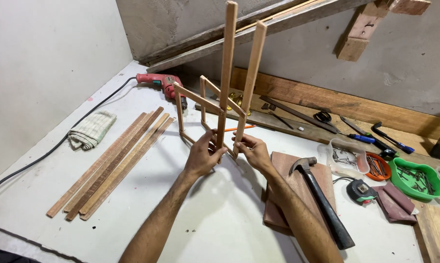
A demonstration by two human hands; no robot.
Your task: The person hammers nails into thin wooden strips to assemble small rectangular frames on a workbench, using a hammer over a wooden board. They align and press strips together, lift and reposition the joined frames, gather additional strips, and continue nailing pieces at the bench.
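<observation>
From the head view, both hands hold a wooden slat frame (220, 104) upright over the white tabletop (215, 219). The left hand (200, 157) has its fingers closed around the lower part of one tall slat, and the right hand (251, 151) has its fingers wrapped on the neighbouring slat, just beside it. The frame stands tilted slightly, its two long uprights reaching well above the hands.

The joints look slender, so a twist between the two hands could likely rack the frame or pull a joint apart. The tall uprights stand near the slanted plank (259, 29) against the wall, and tipping the frame back could knock them against it.

To the right, a hammer (322, 202) lies on a wooden board (283, 195) just beside the right forearm; a sweep of that arm could shove it. A tape measure (361, 191) and a green tray of nails (417, 178) lie further right. To the left, a bundle of loose slats (113, 163) lies apart from the hands, with a red drill (164, 84) and a folded cloth (91, 129) beyond. The bare room lies in front of the hands, toward the tabletop's near edge.
</observation>
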